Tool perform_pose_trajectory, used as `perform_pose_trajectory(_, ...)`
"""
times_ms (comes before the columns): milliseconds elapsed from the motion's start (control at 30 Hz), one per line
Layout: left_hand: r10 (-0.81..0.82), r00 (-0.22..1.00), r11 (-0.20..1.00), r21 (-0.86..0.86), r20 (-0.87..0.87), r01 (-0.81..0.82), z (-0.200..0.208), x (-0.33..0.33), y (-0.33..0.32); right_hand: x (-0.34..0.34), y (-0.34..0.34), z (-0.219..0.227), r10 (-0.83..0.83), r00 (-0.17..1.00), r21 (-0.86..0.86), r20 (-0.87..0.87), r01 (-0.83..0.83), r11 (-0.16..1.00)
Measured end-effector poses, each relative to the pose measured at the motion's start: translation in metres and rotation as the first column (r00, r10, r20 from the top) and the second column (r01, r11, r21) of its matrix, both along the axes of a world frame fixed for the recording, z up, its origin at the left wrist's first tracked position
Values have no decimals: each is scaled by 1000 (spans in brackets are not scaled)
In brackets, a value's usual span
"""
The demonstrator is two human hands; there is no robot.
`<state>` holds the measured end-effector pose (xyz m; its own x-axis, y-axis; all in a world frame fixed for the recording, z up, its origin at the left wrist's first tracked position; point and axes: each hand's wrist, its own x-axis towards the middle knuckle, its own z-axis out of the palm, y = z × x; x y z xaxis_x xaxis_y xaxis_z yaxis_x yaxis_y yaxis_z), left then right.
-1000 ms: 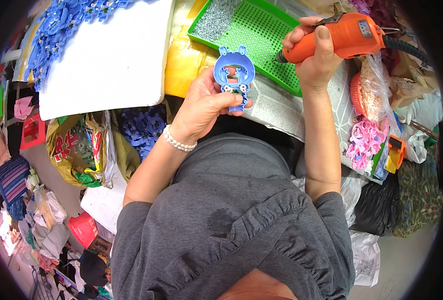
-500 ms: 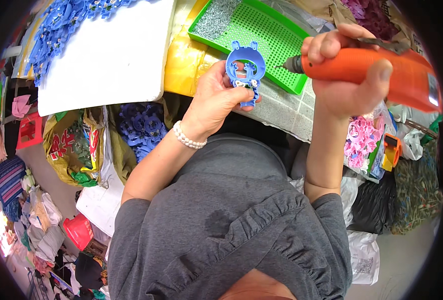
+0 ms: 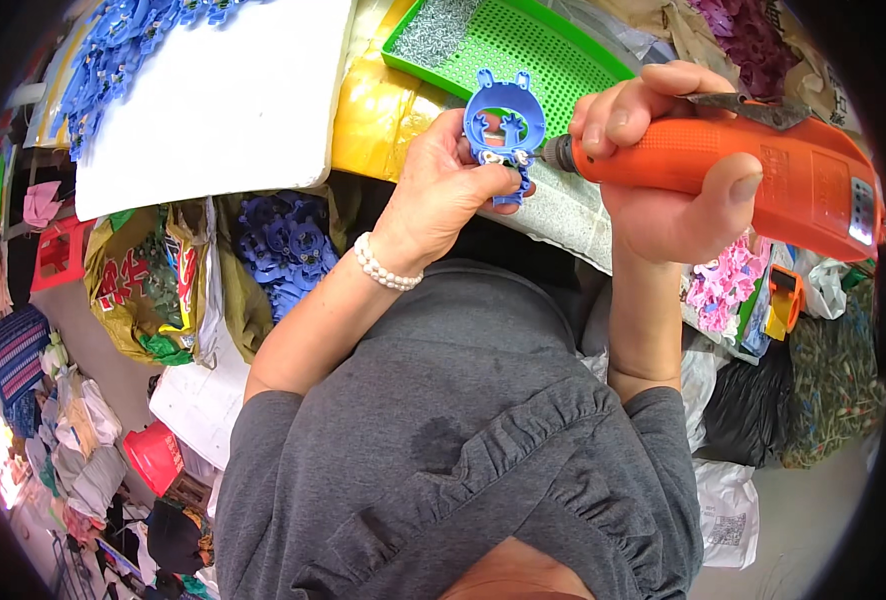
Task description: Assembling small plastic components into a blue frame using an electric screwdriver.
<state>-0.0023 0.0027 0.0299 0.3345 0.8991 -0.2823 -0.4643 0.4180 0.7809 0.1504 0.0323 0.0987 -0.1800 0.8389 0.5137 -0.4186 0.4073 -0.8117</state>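
Note:
Between the thumb and fingers of my left hand [image 3: 443, 185] is a blue plastic toy shell [image 3: 508, 112], shaped like a small figure with a round open head and two ears. My right hand [image 3: 653, 190] grips an orange electric screwdriver [image 3: 703, 155], its thumb lifted off the body. The dark tip of the tool points left and meets the right side of the shell, near its neck. Whether the bit sits on a screw is too small to tell. Behind both hands lies a green perforated tray [image 3: 553, 70] with a heap of small silver screws [image 3: 431, 32] at its left end.
A white board [image 3: 213, 110] at the left carries a pile of blue plastic parts [image 3: 128, 60]. Below it, bags hold more blue parts [image 3: 285, 245]. Pink parts [image 3: 728, 280] and an orange tape dispenser [image 3: 783, 302] lie at the right. Yellow-taped packing [image 3: 378, 120] borders the tray.
The screwdriver has moved left and slightly down, so its tip now reaches the blue shell. My left hand has shifted a little right and up with the shell.

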Motion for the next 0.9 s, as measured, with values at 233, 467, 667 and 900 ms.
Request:
perform_pose_trajectory(233, 12, 999, 1000, 10, -32, -11, 1, 3, -2, 0, 0, -13, -27, 1000, -54, 3, 28, 998)
perform_pose_trajectory(467, 92, 995, 996, 12, -37, -92, -3, 11, -6, -2, -8, -8, 33, 997, -17, 65, -32, 999)
perform_pose_trajectory(667, 96, 995, 994, -59, 20, -95, -1, 14, -8, 6, -4, -10, 116, 992, -11, 50, -116, 993)
perform_pose_trajectory(900, 146, 986, 986, -88, 81, -139, 2, 3, 4, 27, 21, 0, 108, 993, 43, -47, -106, 993)
